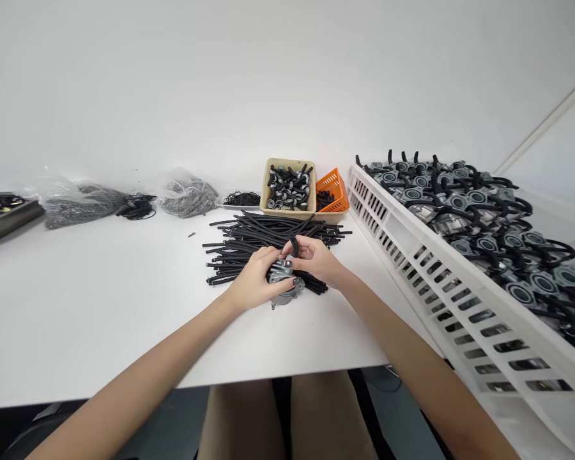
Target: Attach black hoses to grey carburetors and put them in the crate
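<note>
My left hand [256, 281] is closed around a grey metal part [285, 289] just above the white table [100, 300]. My right hand [314, 255] pinches a short black rubber tube [294, 245] at the top of that part. Right behind both hands lies a pile of black rubber tubes [263, 239], spread flat on the table.
A beige bin [289, 185] of small fittings and an orange basket [333, 190] stand behind the tubes. A large white slatted crate [441, 281] full of grey parts with tubes fills the right. Plastic bags [76, 201] of small parts and a dark tray [2, 214] sit at the back left.
</note>
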Available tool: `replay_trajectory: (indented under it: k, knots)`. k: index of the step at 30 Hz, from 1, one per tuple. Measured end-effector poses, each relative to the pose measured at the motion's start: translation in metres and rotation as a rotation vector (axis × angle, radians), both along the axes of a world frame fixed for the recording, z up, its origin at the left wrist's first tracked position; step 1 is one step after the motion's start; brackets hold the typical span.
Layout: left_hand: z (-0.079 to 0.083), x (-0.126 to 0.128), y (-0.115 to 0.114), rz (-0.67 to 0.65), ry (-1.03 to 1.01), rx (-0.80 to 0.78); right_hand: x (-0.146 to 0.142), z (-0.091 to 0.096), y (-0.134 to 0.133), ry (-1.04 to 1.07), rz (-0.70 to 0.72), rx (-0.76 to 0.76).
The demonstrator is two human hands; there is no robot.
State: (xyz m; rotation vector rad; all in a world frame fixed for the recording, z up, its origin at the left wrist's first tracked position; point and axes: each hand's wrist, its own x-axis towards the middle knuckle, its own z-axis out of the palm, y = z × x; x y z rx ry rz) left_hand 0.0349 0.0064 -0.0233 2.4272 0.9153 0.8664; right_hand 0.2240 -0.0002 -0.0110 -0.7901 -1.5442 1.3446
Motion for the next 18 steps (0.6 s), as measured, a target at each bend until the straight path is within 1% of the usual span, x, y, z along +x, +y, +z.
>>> replay_trajectory:
  k: [2,7,9,12,14,18]
  knots:
    - [0.0,0.0,0.0,-0.011,0.003,0.002,0.003,0.001,0.0,-0.008,0.035,-0.002]
    - [0.001,-0.001,0.0,-0.029,-0.005,0.011,0.018,0.005,-0.001,0.019,0.202,-0.031]
    - [0.001,-0.001,0.0,-0.035,-0.006,0.004,0.022,0.005,-0.001,0.05,0.226,-0.061]
    - [0.002,-0.001,-0.001,-0.04,-0.002,-0.015,0.021,0.003,0.0,0.061,0.208,-0.082]
    - [0.002,-0.001,-0.001,-0.04,0.004,-0.022,0.018,0.001,0.001,0.059,0.162,-0.081]
    - [0.003,0.0,-0.001,-0.01,0.005,-0.015,0.008,-0.001,0.001,0.033,0.05,-0.017]
